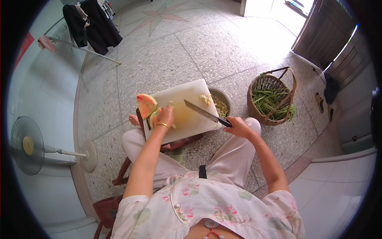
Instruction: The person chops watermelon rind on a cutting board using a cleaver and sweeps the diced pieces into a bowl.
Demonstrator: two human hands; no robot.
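Observation:
A white cutting board (191,95) lies on a low support in front of me, stained yellowish in its middle. My right hand (240,128) grips the black handle of a kitchen knife (201,111), whose blade is over the board's right part. At the board's left side, my left hand (165,116) touches pale green rind pieces (153,117); whether its fingers close on one is hard to tell. Beside it rests a watermelon rind piece (146,105) with reddish flesh. Small chopped bits (206,99) lie near the right edge. A bowl (228,101) of chopped pieces stands partly under that edge.
A wicker basket (253,115) of long green beans stands on the floor at the right. A standing fan (28,145) is at the left, with a clothes rack (98,56) beyond it. A red-brown chair (106,206) shows at lower left. Shoes (320,102) lie near the door.

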